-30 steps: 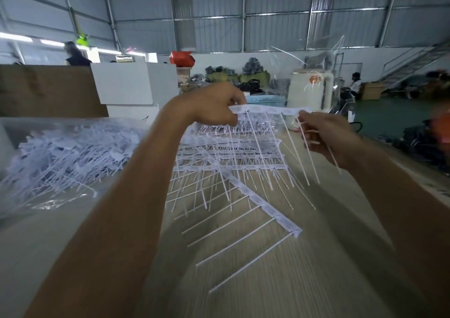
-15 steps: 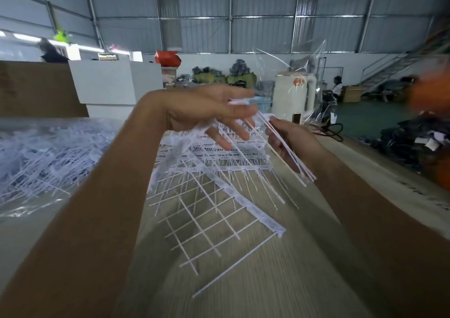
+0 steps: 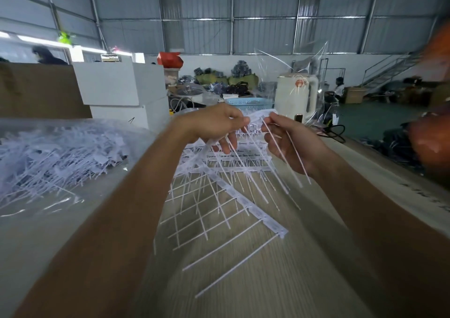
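My left hand [image 3: 214, 125] pinches the top bar of a white plastic comb strip [image 3: 258, 118] held above the table; its thin white ties hang down. My right hand [image 3: 289, 142] sits just right of it, palm toward me, and grips a few loose white ties [image 3: 282, 157] that slant down across its palm. Below both hands lies a stack of more comb strips [image 3: 243, 162] on the wooden table [image 3: 255, 269], with one long strip [image 3: 248, 203] running diagonally toward me.
A heap of loose white ties on clear plastic [image 3: 56, 157] covers the left of the table. White boxes [image 3: 121, 86], a blue basket [image 3: 250, 103] and a cream appliance [image 3: 297, 96] stand behind. People sit far back; an orange blur [image 3: 431, 132] is at right.
The strip, stretched flat between both hands a second ago, now hangs from my left hand. My right hand has come away with a few ties and moved in beside the left.
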A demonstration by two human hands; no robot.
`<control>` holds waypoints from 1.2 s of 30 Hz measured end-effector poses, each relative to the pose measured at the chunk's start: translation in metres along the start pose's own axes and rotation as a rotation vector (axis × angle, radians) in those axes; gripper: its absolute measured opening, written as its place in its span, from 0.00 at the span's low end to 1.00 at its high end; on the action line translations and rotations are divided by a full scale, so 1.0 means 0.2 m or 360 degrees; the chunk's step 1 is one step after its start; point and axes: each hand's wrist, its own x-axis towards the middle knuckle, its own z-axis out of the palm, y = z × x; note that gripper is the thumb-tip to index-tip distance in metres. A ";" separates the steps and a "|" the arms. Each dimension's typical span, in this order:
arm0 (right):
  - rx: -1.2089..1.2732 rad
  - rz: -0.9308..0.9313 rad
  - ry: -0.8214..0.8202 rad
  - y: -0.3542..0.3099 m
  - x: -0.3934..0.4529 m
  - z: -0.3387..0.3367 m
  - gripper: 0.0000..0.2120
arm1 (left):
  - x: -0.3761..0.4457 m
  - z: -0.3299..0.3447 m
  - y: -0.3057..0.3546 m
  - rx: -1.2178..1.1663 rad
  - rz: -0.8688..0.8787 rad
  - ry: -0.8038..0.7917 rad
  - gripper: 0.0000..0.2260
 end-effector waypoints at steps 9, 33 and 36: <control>-0.0383 -0.0038 -0.0082 -0.04 0.00 0.01 0.10 | 0.01 0.03 -0.05 -0.0198 0.0141 0.0062 0.12; -0.1377 -0.0628 -0.0035 -0.03 -0.04 0.07 0.01 | 0.04 0.04 -0.04 -0.0369 -0.0091 0.0109 0.10; -0.1519 -0.0763 0.0000 -0.04 -0.03 0.08 0.02 | 0.05 0.03 -0.05 -0.0504 -0.0136 0.0070 0.10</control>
